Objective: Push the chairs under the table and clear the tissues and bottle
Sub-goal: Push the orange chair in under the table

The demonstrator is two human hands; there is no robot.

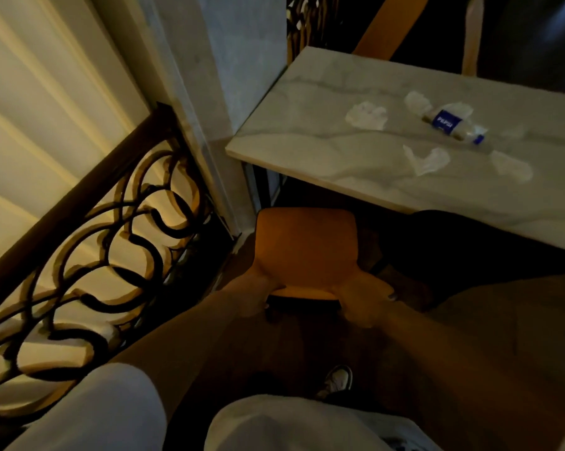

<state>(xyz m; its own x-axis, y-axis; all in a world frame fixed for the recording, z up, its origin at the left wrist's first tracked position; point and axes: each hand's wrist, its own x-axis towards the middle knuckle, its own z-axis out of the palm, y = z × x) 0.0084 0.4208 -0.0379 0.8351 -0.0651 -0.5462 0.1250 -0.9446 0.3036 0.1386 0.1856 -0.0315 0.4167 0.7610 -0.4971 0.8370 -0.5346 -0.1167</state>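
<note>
Orange chair (304, 249), short of the marble table (307, 148) edge, our left hand (258, 288) and right hand (362, 297) wrapped round its back: push straight; tissues (367, 116) and bottle (453, 125) lie on top.

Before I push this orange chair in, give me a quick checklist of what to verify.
1. Left hand on the orange chair back: ok.
2. Right hand on the back: ok.
3. Chair faces the white marble table edge: ok.
4. Floor under the table free: cannot tell, too dark.
5. Clear plastic bottle with blue label and crumpled white tissues removed: not ok, both on the table.
</note>
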